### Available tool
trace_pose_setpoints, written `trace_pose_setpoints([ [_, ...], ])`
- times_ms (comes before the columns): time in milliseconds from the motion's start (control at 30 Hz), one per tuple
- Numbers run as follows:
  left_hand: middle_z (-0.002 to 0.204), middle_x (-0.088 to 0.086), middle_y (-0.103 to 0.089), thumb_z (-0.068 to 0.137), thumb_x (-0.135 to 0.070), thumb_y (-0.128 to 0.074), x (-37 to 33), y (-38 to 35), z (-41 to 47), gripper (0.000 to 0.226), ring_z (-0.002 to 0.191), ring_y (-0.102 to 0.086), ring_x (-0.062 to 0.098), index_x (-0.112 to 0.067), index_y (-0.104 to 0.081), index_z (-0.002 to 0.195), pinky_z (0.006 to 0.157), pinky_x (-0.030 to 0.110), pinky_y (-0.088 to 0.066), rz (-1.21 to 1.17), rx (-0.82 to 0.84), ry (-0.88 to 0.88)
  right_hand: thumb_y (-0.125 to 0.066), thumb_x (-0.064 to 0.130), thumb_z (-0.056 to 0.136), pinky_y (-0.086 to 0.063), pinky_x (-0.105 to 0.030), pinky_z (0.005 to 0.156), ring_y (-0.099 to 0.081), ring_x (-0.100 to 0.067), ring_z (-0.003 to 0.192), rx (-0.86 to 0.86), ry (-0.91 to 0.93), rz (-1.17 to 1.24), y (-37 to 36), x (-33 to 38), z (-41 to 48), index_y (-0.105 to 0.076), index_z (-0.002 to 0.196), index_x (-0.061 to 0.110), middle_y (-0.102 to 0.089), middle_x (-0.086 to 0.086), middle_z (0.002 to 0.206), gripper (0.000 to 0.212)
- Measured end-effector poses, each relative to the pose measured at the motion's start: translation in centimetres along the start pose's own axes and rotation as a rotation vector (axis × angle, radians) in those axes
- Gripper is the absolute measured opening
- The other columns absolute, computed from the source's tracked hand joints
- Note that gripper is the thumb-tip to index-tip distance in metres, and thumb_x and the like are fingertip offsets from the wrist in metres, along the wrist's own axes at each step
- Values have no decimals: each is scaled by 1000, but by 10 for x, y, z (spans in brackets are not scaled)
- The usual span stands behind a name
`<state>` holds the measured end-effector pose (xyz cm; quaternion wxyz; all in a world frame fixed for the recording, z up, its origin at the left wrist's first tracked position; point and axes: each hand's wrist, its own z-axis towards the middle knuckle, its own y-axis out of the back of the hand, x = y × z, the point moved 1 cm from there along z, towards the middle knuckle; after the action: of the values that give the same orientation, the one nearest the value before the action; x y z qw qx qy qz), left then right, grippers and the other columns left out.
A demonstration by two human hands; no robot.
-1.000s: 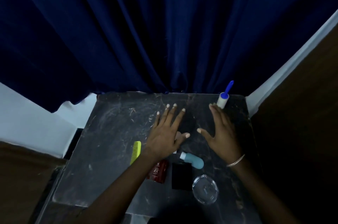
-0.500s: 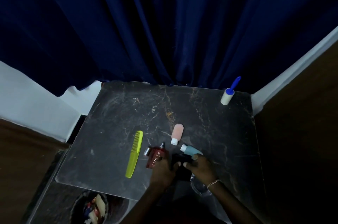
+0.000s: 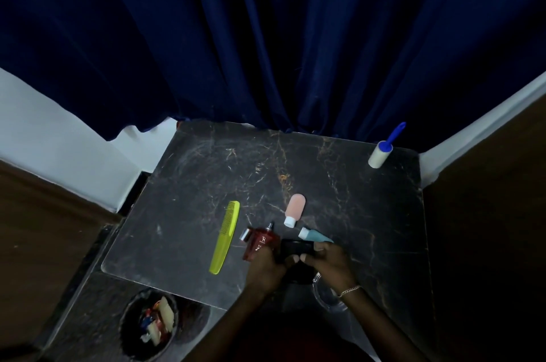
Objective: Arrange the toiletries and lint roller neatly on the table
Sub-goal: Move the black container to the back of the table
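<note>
Black box [image 3: 296, 247]: pinched between both hands near the table's [image 3: 189, 202] front edge
Left hand [image 3: 266, 268]: fingers curled on its left end
Right hand [image 3: 328, 261]: fingers curled on its right end
Lint roller [image 3: 381, 154]: upright, far right corner
Comb [image 3: 225, 237]: flat, left of the red bottle [image 3: 260, 243]

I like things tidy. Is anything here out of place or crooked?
Yes. The lint roller stands alone in the table's far right corner, away from the rest. The comb, pink bottle, red bottle and teal bottle lie at different angles. Both hands hold a black item.
</note>
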<state>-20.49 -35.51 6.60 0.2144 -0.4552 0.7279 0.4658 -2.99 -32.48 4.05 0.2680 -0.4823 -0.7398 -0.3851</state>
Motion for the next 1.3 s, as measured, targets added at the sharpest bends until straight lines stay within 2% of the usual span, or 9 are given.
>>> trace_pose_setpoints([
  [100,111,-2,-77,81,-32,-87,-9,19,-6,45,104,-72,15,-20,-73,122,96,36,-57,-62,-45,-28,-86,2,72,-54,-10,62,-72,5,69,11,41,88,4,18,-10,-70,79,27,-76,17,72,30],
  [333,94,-19,-79,71,-9,-92,-23,61,1,46,90,-73,-4,-33,-74,106,78,16,-56,-198,-65,-173,-80,-9,73,-57,-17,77,-73,-2,86,113,190,174,-1,64,-16,-72,102,26,-80,7,96,46],
  [467,117,-9,-74,70,-7,-91,-14,84,14,59,112,-70,9,-28,-70,122,98,23,-54,-242,-72,-228,-82,-3,72,-56,-16,72,-74,-2,87,122,254,108,-19,86,-7,-72,100,39,-78,12,97,52],
  [567,123,-14,-62,68,-11,-93,-4,106,23,69,115,-65,7,-45,-60,119,86,8,-51,-247,-114,-213,-86,5,69,-55,-19,78,-73,-7,96,105,296,57,-38,100,1,-67,110,38,-74,5,110,57],
  [667,131,-5,-61,68,-10,-93,13,132,36,74,117,-65,10,-31,-52,126,89,17,-55,-275,-100,-202,-88,17,68,-53,-17,83,-68,-2,104,94,318,-8,-64,117,9,-59,125,30,-69,10,118,65],
  [733,125,-23,-64,70,-12,-92,22,156,46,74,115,-64,-3,-36,-48,125,89,16,-56,-262,-62,-201,-88,19,69,-51,-14,85,-66,2,106,90,315,-30,-85,132,15,-56,130,28,-68,14,118,70],
  [1067,119,-36,-59,73,-11,-91,69,273,111,86,111,-56,-22,-23,-38,140,91,9,-50,-181,-20,-262,-86,3,70,-52,-11,83,-66,1,103,12,379,-62,-199,206,54,-54,119,36,-68,15,112,66],
  [1200,128,-14,-61,77,1,-85,83,311,151,92,121,-61,5,-27,-36,150,107,39,-54,-176,22,-281,-84,0,71,-51,-11,87,-64,2,105,-22,428,-110,-238,232,86,-52,124,27,-67,11,114,68],
  [1300,137,-5,-57,79,-1,-82,90,334,182,91,128,-58,17,-25,-34,153,109,40,-52,-134,12,-322,-84,3,73,-55,-26,94,-66,-10,109,-32,406,-133,-262,248,113,-52,134,12,-67,2,120,70],
])
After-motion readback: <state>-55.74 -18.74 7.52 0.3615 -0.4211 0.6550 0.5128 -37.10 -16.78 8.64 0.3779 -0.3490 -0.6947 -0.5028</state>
